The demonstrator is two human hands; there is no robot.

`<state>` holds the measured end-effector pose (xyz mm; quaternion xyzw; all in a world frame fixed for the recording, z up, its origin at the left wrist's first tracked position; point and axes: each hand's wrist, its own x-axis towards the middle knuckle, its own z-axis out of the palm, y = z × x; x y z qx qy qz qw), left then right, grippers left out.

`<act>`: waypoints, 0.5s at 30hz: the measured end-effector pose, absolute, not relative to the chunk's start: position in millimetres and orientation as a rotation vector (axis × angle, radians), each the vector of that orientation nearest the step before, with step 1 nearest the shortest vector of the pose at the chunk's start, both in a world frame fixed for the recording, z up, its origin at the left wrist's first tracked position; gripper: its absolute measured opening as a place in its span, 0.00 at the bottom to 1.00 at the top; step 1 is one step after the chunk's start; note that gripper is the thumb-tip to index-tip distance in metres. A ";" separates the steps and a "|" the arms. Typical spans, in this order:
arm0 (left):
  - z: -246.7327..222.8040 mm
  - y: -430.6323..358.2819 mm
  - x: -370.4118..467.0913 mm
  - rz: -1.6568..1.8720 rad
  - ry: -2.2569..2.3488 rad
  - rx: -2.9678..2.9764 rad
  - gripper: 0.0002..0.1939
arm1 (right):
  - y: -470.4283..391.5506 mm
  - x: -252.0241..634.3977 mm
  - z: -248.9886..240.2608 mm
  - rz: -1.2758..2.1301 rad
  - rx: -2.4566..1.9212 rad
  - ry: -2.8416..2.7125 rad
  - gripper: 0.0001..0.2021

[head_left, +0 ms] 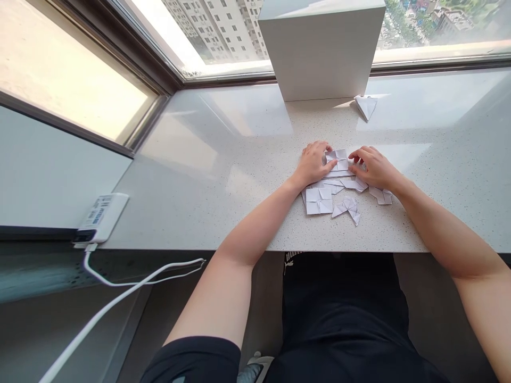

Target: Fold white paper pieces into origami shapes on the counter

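A white folded paper square (337, 155) with crossing creases lies between my two hands. My left hand (313, 164) holds its left side, the thumb over the paper and the fingers curled behind the edge. Close to the right edge is my right hand (374, 168), fingers bent, with a gap between thumb and forefinger and nothing visible in it. Nearer to me lie a second creased square (319, 201), a pointed folded piece (347, 208) and several overlapping folded strips (353, 183). Another folded piece (381, 196) is partly under my right wrist.
A large white box (323, 58) stands against the window at the back. Beside its base lies a paper triangle (366, 108). On the left of the speckled counter (191, 213), a white power bank (102, 218) has a white cable (120, 298) hanging over the front edge.
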<state>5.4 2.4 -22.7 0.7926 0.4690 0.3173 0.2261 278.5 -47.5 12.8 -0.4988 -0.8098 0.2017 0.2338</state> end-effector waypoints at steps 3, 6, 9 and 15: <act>-15.6 0.3 3.8 0.920 1.206 2.146 0.11 | -48.2 277.7 13.0 0.557 -1.393 -2.191 0.17; -9.9 -3.5 2.6 0.966 1.126 2.084 0.08 | -49.2 274.4 13.8 0.575 -1.395 -2.141 0.17; -7.4 -6.6 3.4 1.017 1.054 2.051 0.07 | -50.4 269.1 14.0 0.639 -1.374 -2.059 0.18; -10.5 -7.8 11.9 1.138 0.979 1.934 0.17 | -52.8 262.0 16.4 0.761 -1.391 -1.848 0.24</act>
